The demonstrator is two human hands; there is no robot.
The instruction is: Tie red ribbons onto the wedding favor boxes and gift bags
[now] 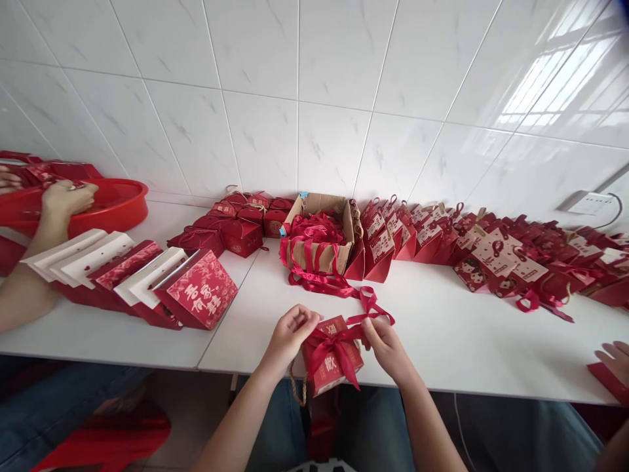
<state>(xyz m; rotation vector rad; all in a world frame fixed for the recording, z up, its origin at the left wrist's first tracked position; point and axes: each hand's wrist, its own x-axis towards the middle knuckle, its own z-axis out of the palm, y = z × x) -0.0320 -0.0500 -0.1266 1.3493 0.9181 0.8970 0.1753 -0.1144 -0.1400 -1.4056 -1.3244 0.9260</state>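
A small red gift box (322,379) with gold print sits at the table's front edge, a red ribbon (333,345) tied in a bow across its top. At the box's upper left corner, my left hand (291,335) pinches one side of the bow. My right hand (386,344) closes thumb and fingers on the ribbon at the right side. A loose length of ribbon loops on the table just beyond that hand. From the box's left side hangs a twisted gold cord handle (296,387).
Behind the box stands a cardboard carton (314,255) heaped with red ribbons. Left are a row of upright red boxes (199,292), tied boxes (240,236) and a red basin (132,203) by a co-worker's hand. Many finished-looking boxes (378,255) line the wall; another person's hand (616,359) is far right.
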